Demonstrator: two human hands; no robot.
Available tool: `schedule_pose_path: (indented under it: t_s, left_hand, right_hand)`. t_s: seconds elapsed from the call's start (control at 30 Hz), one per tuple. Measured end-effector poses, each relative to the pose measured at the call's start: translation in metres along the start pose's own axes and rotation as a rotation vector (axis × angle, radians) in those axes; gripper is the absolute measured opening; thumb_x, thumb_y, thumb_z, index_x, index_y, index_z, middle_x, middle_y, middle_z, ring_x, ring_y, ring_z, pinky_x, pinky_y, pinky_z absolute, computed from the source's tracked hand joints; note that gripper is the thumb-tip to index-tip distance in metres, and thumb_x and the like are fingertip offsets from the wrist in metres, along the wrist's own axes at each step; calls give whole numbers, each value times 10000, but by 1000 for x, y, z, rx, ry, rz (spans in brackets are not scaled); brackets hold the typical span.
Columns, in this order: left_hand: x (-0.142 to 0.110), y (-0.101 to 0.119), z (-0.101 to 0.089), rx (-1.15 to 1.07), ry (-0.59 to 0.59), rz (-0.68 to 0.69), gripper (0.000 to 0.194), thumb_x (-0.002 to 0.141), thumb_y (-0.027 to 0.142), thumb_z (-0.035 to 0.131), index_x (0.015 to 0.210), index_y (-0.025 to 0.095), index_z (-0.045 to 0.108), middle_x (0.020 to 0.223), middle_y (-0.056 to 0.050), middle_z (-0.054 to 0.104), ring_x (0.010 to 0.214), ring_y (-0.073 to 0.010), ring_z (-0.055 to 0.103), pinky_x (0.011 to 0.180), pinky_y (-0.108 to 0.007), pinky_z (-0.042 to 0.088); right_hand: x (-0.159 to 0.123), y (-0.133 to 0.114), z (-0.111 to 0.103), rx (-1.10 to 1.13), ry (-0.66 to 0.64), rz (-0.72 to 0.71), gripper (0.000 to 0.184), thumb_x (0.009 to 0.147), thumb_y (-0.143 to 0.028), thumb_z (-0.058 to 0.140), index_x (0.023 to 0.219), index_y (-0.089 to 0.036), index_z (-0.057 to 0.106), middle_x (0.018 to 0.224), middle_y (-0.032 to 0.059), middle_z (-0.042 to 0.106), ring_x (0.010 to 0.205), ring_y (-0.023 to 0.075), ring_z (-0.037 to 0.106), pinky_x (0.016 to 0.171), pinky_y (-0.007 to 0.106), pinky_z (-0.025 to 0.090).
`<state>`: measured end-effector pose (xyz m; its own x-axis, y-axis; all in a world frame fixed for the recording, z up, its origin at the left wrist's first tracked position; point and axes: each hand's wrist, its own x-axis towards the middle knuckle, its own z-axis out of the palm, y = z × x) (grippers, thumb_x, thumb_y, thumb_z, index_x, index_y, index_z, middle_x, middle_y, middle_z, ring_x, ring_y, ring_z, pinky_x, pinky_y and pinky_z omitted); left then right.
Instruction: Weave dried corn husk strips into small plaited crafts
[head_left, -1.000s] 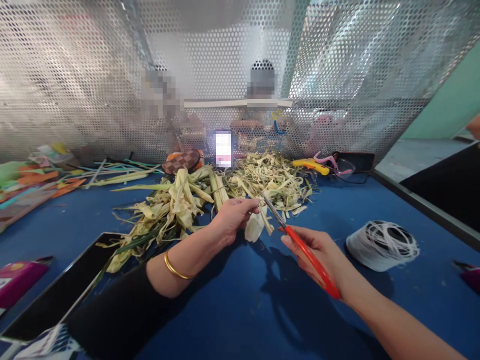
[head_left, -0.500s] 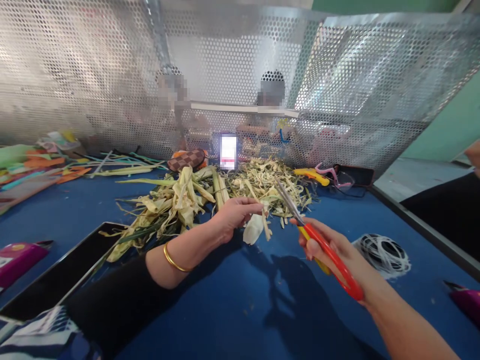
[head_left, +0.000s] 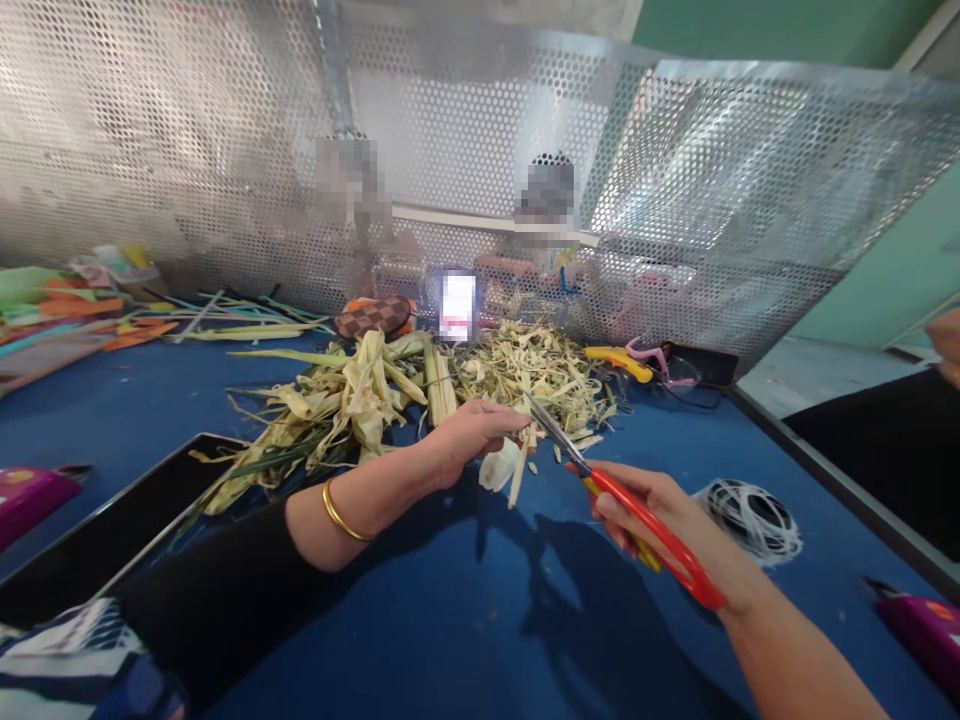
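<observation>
My left hand is closed in a pinch around a thin pale strip of dried husk, which hangs down from the fingertips. Just beneath those fingers is a whitish, rounded piece; I cannot tell whether it is held too. My right hand grips scissors with red and yellow handles. Their blade tips point up and left, close to the left fingertips. Small cut bits lie below the blades. Beyond both hands spreads a pile of short husk clippings.
Longer dried husks are heaped left of the clippings. A black tray lies at left, a coil of white cord at right. Along the perforated metal screen stand a lit phone and a checkered pouch. People sit behind it.
The scissor blades have moved left, nearer the left fingertips. The husk strip hangs straighter, and small bits have appeared below it. The view has shifted slightly.
</observation>
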<state>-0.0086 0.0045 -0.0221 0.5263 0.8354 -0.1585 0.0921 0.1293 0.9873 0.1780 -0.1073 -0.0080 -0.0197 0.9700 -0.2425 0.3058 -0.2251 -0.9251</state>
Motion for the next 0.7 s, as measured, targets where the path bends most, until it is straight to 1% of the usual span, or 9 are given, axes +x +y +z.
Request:
schedule_pose_path:
  t_s: [0.07, 0.13, 0.27, 0.4, 0.53, 0.63, 0.7]
  left_hand:
    - [2, -2, 0, 5, -28, -4, 240, 656, 427, 659, 685, 190, 679, 678, -13, 624, 652, -123, 496, 598, -239, 341]
    - [3, -3, 0, 6, -48, -1, 225, 668, 417, 642, 707, 200, 688, 714, -6, 625, 687, -120, 495, 644, -236, 347]
    - [3, -4, 0, -2, -36, 4, 212, 646, 400, 649, 701, 199, 686, 732, 1, 602, 719, -123, 483, 677, -229, 352]
    - [2, -4, 0, -16, -31, 14, 178, 645, 362, 646, 685, 196, 695, 712, -5, 598, 699, -121, 475, 655, -218, 350]
    - [4, -4, -1, -37, -31, 35, 151, 648, 337, 654, 647, 191, 694, 663, 1, 586, 627, -105, 449, 593, -207, 323]
    - [3, -3, -1, -41, -47, 48, 142, 650, 323, 656, 625, 187, 687, 628, 2, 572, 571, -100, 410, 540, -211, 293]
    - [1, -1, -1, -54, -65, 53, 162, 654, 337, 660, 609, 182, 677, 585, 10, 547, 522, -92, 363, 502, -218, 261]
  right_hand:
    - [1, 3, 0, 14, -17, 10, 764, 550, -666, 704, 1081, -128, 595, 545, -55, 441, 441, 68, 382, 386, 193, 304]
    - [2, 7, 1, 18, -39, -7, 727, 582, -661, 688, 1065, -124, 603, 509, -66, 415, 419, 63, 360, 371, 188, 292]
    - [4, 13, 1, 38, -59, -40, 647, 656, -646, 643, 1033, -120, 608, 462, -82, 378, 379, 52, 316, 350, 184, 277]
    - [5, 15, 2, 55, -55, -48, 641, 667, -637, 645, 1056, -131, 595, 468, -88, 366, 379, 50, 300, 351, 184, 261]
    - [4, 16, 2, 63, -49, -70, 503, 691, -595, 657, 923, -149, 636, 474, -87, 338, 375, 39, 276, 357, 188, 224]
    - [6, 17, 2, 75, -10, -66, 456, 647, -571, 705, 858, -168, 668, 450, -90, 322, 361, 42, 260, 342, 198, 201]
    - [8, 20, 2, 83, 25, -71, 446, 626, -552, 726, 870, -181, 691, 421, -96, 302, 352, 45, 244, 336, 201, 199]
